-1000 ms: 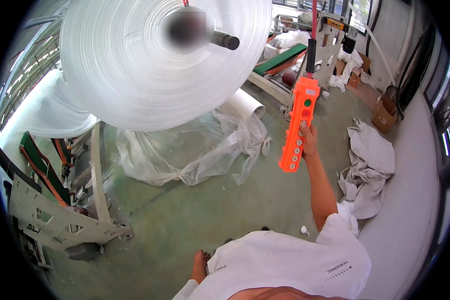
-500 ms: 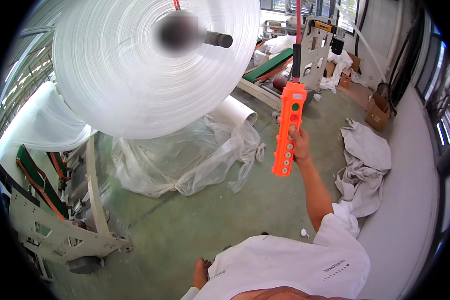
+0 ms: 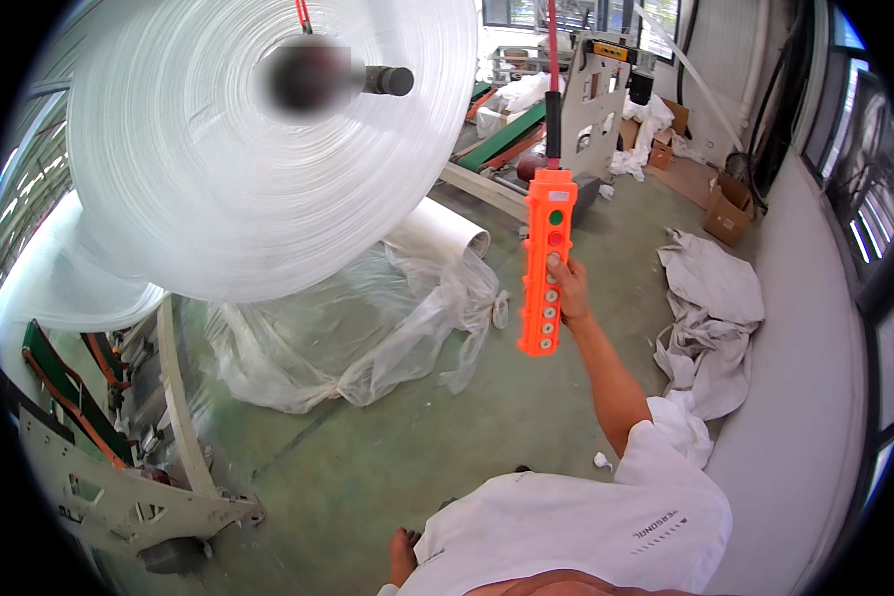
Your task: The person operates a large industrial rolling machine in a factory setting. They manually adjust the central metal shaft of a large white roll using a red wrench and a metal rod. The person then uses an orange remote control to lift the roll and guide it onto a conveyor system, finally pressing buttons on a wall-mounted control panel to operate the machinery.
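Note:
My right hand (image 3: 570,290) is closed around an orange pendant control (image 3: 538,333), held upright in front of me. Its thumb lies on a button just below the red one; a green button sits above, and several pale buttons run down below. A red cable with a black sleeve (image 3: 553,129) leads up from its top. A huge roll of white film (image 3: 199,189) fills the upper left, a dark shaft end (image 3: 395,80) jutting from its core. Low beside my white shirt, my left hand (image 3: 403,552) hangs partly hidden, and its fingers do not show clearly.
Crumpled clear plastic sheeting (image 3: 298,368) and a white tube (image 3: 447,230) lie on the green floor below the roll. Machine frames stand at the left (image 3: 129,497) and back (image 3: 591,109). Grey cloth (image 3: 710,318) and a cardboard box (image 3: 730,209) lie along the right wall.
The view has shifted, so the roll appears further left and lower. The pendant control also appears further left, with my right hand still gripping it and the thumb still on a button.

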Demonstrator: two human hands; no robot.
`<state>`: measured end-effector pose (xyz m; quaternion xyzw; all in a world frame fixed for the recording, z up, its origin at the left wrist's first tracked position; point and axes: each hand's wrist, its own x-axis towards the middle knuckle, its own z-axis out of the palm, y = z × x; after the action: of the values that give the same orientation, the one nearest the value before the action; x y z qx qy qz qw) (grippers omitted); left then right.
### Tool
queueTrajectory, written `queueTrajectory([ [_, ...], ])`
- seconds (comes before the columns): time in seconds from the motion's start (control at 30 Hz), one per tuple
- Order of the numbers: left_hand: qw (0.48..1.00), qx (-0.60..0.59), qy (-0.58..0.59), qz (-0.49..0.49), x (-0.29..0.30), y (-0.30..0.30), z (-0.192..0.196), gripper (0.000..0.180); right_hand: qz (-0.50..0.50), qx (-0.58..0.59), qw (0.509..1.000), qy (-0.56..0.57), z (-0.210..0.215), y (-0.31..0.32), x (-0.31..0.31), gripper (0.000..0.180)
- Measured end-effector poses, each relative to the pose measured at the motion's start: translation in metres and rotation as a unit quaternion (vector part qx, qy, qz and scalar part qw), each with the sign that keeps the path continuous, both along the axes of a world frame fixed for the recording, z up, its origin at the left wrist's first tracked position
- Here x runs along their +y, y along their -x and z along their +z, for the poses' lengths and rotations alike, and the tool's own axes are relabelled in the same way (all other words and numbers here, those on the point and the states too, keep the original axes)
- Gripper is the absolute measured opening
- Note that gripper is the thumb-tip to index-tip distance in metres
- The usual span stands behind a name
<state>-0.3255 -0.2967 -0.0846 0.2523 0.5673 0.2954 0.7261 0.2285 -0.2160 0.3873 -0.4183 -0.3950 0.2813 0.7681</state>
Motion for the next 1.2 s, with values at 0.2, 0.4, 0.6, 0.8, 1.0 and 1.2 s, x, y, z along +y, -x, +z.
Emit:
queueTrajectory([
  [0.2, 0.995, 0.061, 0.057, 0.057, -0.008, 0.015, -0.005, 0.05, -0.016, -0.005, 1.0, -0.002, -0.008, -0.002, 0.003, 0.041],
  [0.4, 0.986, 0.077, 0.111, 0.093, -0.01, -0.014, 0.045, 0.045, -0.012, -0.005, 1.0, -0.006, -0.007, -0.005, -0.002, 0.041],
  [0.6, 0.981, 0.056, 0.124, 0.136, -0.016, -0.019, 0.063, 0.048, 0.01, 0.009, 1.0, -0.002, 0.0, 0.0, -0.002, 0.042],
  [0.8, 0.983, 0.06, 0.121, 0.124, -0.017, -0.021, 0.066, 0.049, 0.006, -0.002, 1.0, 0.002, -0.006, -0.005, -0.001, 0.042],
  [1.0, 0.98, 0.051, 0.135, 0.134, -0.011, -0.018, 0.064, 0.048, -0.01, -0.018, 1.0, 0.005, -0.005, 0.0, 0.001, 0.045],
  [1.2, 0.975, 0.076, 0.156, 0.137, 0.003, -0.021, 0.06, 0.048, 0.003, 0.004, 1.0, 0.005, -0.007, -0.006, -0.005, 0.043],
])
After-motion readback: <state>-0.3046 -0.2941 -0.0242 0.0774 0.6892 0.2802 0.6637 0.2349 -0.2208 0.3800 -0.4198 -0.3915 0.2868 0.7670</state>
